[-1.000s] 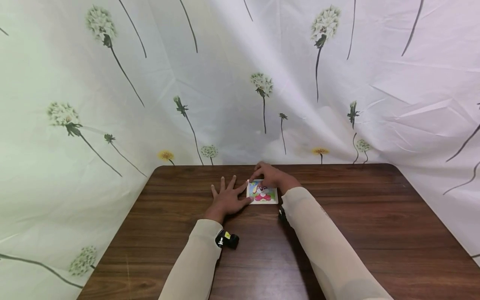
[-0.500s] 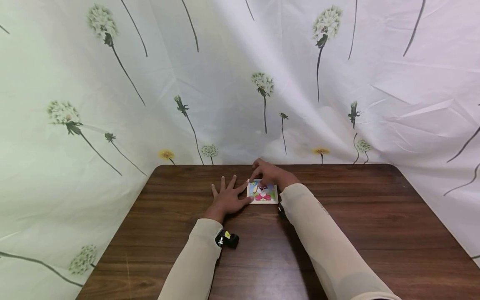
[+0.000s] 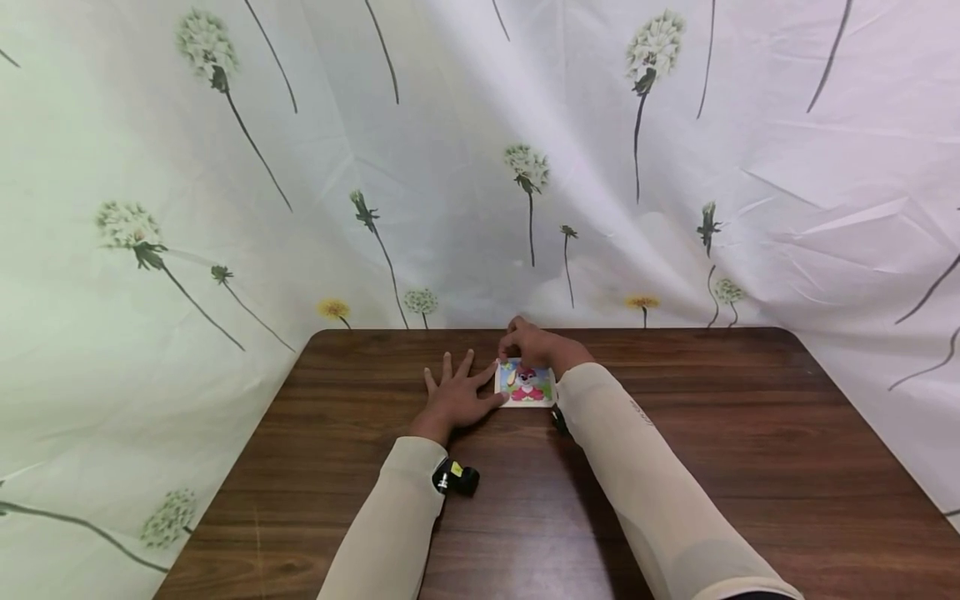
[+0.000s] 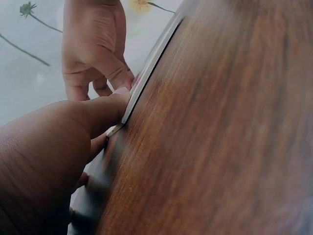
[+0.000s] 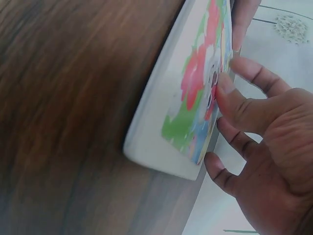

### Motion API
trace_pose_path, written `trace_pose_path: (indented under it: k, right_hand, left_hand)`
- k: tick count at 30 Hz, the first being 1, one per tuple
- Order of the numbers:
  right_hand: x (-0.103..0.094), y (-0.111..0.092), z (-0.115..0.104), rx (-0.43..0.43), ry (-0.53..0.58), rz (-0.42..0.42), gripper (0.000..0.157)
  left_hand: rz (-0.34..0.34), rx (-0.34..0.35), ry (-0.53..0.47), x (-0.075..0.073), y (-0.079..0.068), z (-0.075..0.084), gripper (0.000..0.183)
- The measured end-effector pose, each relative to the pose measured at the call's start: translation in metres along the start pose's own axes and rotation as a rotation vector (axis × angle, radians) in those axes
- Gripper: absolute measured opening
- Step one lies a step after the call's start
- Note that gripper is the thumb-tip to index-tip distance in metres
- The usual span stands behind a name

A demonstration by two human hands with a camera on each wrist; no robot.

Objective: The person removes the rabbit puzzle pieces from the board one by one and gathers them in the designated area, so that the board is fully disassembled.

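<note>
A small pale-rimmed picture board [image 3: 527,405] lies on the table, showing a long-eared cartoon animal in pink and red on green and blue. My left hand [image 3: 456,402] rests spread beside it, the thumb on its near left corner and the index finger at its far left corner. Over the far edge is my right hand [image 3: 540,346], its fingers bent. In the right wrist view my right thumb [image 5: 228,93] touches the picture, with the index fingertip close by and the other fingers apart along the far edge. Nothing shows between thumb and fingers.
The brown wood-grain table [image 3: 360,367] ends just behind my right hand. A white curtain [image 3: 465,233] printed with dandelions hangs along its back. A black wrist camera [image 3: 456,477] sits on my left cuff, above the tabletop.
My right index finger has curled in more at the board's far left corner, and the right wrist has shifted slightly left. My left hand and the board have stayed in place.
</note>
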State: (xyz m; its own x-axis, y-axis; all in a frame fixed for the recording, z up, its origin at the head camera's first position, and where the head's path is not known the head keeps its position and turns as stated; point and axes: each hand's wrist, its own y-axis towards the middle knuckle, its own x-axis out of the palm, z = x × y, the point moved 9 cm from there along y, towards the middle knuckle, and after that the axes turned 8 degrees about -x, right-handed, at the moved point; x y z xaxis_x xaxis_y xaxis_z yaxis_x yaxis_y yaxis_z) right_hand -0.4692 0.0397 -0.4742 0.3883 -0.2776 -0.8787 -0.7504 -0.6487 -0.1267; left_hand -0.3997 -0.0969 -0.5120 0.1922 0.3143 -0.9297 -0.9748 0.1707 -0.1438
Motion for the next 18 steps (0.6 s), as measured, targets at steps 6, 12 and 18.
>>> trace_pose_path:
  k: [6,12,18]
  right_hand:
    - [0.0,-0.002,0.003,-0.013,0.036,0.039,0.027]
    - [0.003,-0.004,0.001,-0.052,0.062,0.068,0.026]
    - [0.003,-0.007,0.002,-0.071,0.06,0.059,0.031]
  left_hand:
    - [0.02,0.001,0.011,-0.003,-0.001,-0.001,0.072]
    - [0.103,0.008,-0.022,-0.003,-0.011,0.003,0.065]
    - [0.17,0.001,-0.02,0.001,-0.025,0.02,0.053]
